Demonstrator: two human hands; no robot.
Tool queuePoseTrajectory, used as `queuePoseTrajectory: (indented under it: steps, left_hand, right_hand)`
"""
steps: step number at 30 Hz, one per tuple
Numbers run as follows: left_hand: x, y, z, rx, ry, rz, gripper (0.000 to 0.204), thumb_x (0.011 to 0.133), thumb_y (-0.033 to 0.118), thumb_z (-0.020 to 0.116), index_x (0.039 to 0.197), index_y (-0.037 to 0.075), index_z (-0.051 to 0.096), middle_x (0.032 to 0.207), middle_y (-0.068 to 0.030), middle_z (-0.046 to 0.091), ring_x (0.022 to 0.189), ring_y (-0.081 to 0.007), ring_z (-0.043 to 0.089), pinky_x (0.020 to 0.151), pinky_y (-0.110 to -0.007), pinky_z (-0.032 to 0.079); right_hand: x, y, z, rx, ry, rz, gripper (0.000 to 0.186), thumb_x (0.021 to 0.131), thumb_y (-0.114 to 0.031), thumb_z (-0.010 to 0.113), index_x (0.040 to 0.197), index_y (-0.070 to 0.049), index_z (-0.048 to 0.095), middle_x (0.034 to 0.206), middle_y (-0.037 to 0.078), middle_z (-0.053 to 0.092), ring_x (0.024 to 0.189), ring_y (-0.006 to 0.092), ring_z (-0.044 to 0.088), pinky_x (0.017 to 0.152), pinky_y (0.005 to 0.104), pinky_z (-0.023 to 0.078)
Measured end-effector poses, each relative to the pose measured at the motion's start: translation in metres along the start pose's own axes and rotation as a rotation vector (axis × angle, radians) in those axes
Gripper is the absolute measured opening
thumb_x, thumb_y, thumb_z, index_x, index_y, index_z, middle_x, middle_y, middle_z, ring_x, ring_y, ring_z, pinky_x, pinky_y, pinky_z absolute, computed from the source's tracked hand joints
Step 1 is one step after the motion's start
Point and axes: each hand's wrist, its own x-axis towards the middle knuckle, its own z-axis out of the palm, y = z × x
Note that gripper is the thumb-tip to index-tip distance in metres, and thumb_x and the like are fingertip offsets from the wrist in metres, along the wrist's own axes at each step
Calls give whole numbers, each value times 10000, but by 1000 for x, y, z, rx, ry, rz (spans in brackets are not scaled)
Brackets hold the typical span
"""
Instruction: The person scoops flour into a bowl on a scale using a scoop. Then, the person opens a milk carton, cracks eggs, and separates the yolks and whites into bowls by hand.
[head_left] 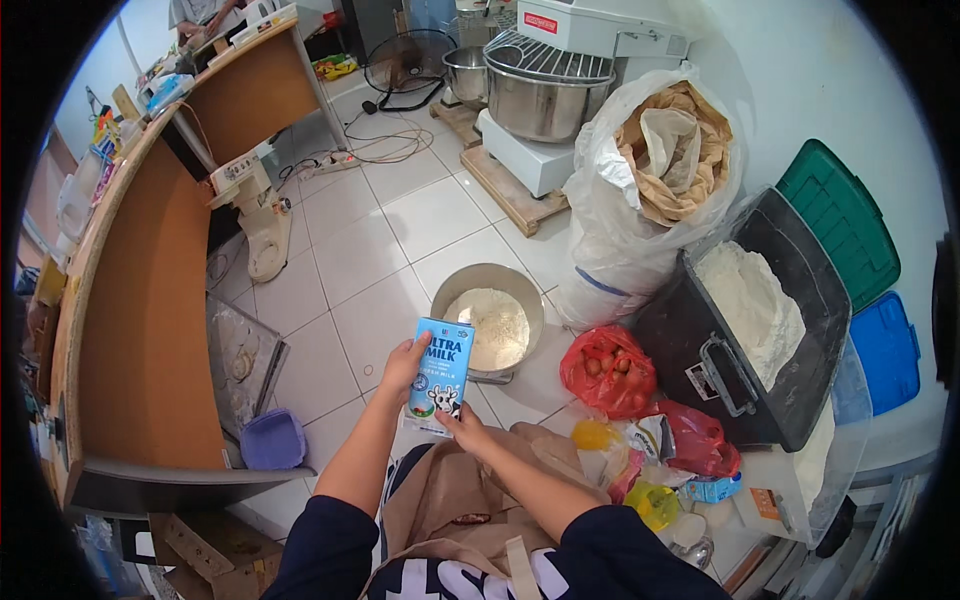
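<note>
Between my two hands is a blue milk carton (437,372), tilted in front of me with its printed face up. My left hand (403,368) grips its upper left edge. Lower down, my right hand (466,428) closes on the bottom right corner. Just beyond the carton stands a round metal mixing bowl (536,312) on the floor, holding pale flour (497,325). The carton overlaps the bowl's near left rim in view. Whether the carton is opened cannot be made out.
At right sit a red bag of eggs (608,370), a black bin of flour (672,330), and several packets with a small blue carton (712,488). A tall flour sack (600,250) stands behind, near a floor mixer (550,100). A wooden desk (140,330) runs along the left.
</note>
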Motion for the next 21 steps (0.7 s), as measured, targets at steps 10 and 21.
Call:
queuePoseTrajectory:
  steps: [10,21]
  left_hand:
    - [-4,-4,-2,-50,39,-13,393,870,407,601,914,17,582,784,-40,614,651,-103,558,590,-255,456]
    - [-11,-6,-6,-252,-60,181,378,911,416,529,1009,53,558,848,-21,620,736,-98,573,667,-256,476]
  right_hand:
    - [-6,-9,-1,-30,2,84,537,833,-398,643,1077,56,490,978,128,621,890,181,583,796,307,464]
    - [3,-33,-19,-238,-38,-1,598,804,-326,698,1175,52,420,1053,127,590,940,160,570,817,289,467]
